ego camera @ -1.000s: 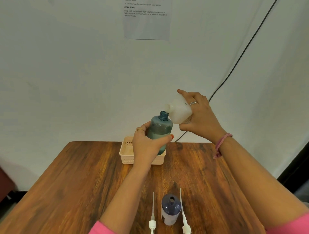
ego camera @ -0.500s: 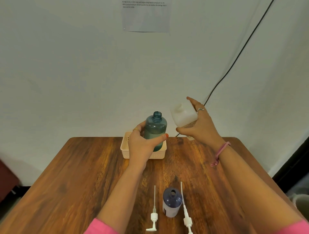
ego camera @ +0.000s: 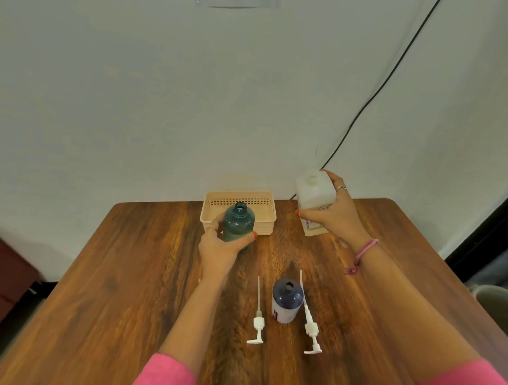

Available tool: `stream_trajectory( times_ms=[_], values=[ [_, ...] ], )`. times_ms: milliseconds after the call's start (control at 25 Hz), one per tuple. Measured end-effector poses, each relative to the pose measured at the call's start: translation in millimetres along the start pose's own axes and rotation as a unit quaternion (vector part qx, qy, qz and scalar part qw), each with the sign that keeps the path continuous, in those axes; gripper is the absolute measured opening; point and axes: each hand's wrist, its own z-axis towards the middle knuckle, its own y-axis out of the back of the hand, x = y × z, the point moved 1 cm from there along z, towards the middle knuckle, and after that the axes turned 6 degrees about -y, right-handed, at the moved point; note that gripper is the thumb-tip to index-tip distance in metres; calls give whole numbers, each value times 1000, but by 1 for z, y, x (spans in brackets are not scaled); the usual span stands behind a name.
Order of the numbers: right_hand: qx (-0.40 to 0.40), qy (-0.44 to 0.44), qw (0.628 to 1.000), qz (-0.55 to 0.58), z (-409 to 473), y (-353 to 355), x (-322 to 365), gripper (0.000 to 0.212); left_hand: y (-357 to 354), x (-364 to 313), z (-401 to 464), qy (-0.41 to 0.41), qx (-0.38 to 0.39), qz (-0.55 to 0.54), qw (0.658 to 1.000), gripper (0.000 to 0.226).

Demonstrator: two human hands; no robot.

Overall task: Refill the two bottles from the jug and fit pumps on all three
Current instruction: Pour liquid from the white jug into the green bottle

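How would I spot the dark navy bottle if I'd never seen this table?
Start at the near edge of the wooden table, between the person's forearms. The dark navy bottle stands upright and uncapped there between two loose white pumps. Unlike the teal bottle, nobody holds it.

The paper sheet (ego camera: 238,3) at the top centre is cut off by the frame's upper edge, its text unseen. The jug (ego camera: 314,196) label print is too small to read, and the right hand (ego camera: 334,214) covers the jug's lower right. The left hand (ego camera: 220,247) hides the teal bottle (ego camera: 238,224) base.

Wooden table (ego camera: 115,288), pale wall (ego camera: 165,96)
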Motion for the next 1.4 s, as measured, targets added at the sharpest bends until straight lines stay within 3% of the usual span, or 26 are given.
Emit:
stream_trajectory(
  times_ms=[200, 680, 1400],
  values=[
    [-3, -18, 999, -29, -15, -8, -22, 98, 10, 44, -11, 60, 5, 21, 998, 81],
    [-1, -48, 997, -53, -46, -14, -70, 91, 16, 118, -44, 168, 55, 58, 983, 75],
    [-20, -80, 995, -58, -70, -10, -104, 87, 18, 146, -55, 180, 67, 68, 979, 78]
  ],
)
